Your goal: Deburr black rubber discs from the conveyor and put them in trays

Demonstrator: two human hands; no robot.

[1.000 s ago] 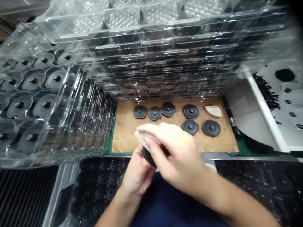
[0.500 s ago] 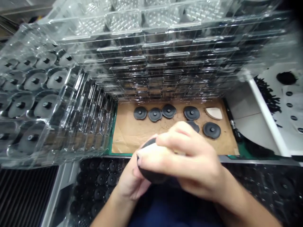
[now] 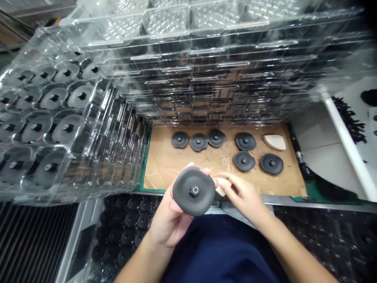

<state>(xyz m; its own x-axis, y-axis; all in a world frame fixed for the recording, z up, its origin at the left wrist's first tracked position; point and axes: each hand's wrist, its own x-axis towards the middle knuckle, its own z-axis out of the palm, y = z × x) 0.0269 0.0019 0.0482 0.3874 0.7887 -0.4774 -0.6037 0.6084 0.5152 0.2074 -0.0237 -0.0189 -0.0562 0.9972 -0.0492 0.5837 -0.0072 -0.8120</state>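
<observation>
Left hand [image 3: 169,222] and right hand [image 3: 247,198] at close work. The left fingers grasp a black disc [image 3: 182,192] by its edge from beneath, its stubby post facing up; the right fingers pinch a pale pad [image 3: 221,187] just beside the disc's rim. Whether pad and rim touch cannot be told. Principal hazard: since the left grip bears only on the edge, a firm push from the right could tip the disc off the fingertips. A slack pinch could likewise drop the pad, and a wide forward sweep could knock the loose discs [image 3: 272,164] lying on cardboard [image 3: 165,165] beyond the fingers.

Containers: left of the left fingers, stacked clear trays [image 3: 69,163] hold one posted disc per pocket; nearer the body, a dark tray [image 3: 113,210] holds rows of black discs. Farther ahead rises a second tray stack [image 3: 206,51], contents indistinct. Well right of the right fingers, a white-walled bin [image 3: 352,145] adjoins heaped black pieces [image 3: 350,122].
</observation>
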